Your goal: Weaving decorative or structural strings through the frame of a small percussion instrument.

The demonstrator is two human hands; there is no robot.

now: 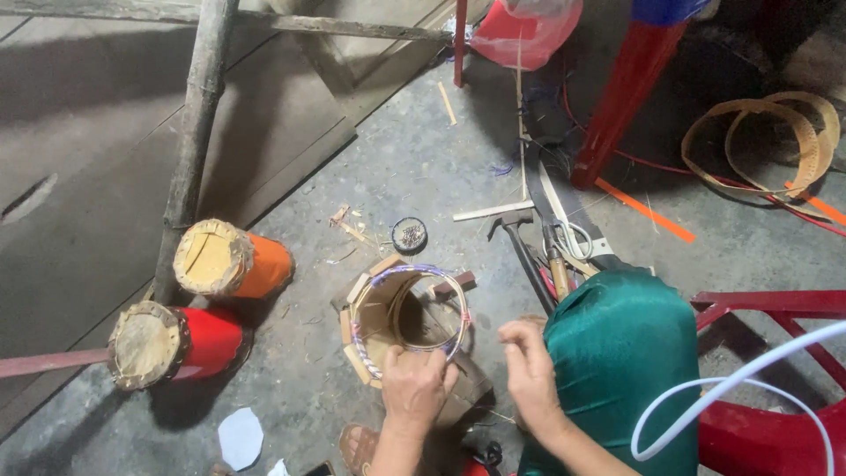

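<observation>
From the head view I look down on a concrete floor (414, 167) with my two hands low in the middle. My left hand (414, 383) is curled closed over the near rim of an open wooden drum shell (388, 317), a many-sided tube of slats lying tilted on the floor with its mouth facing up and left. A thin wire hoop (421, 269) wound with blue and white sits around that mouth, and my left hand's fingers pinch it at the near edge. My right hand (529, 370) is just right of the shell, fingers bent and tips drawn together near the hoop; whether it actually holds anything I cannot tell. My knee in green cloth (621, 353) fills the near right.

Left of the shell lie two finished small drums on their sides: an orange drum (233, 260) farther off and a red drum (176, 342) nearer, both with skin heads facing left, beside a rough wooden post (196, 123). Just beyond the shell sits a small round tin of nails (409, 234). A hammer (520, 242) lies to the right of it, next to other tools I cannot make out. Far right are coiled rattan strips (767, 141), a red stool leg (621, 97) and, near right, a white tube (749, 379).
</observation>
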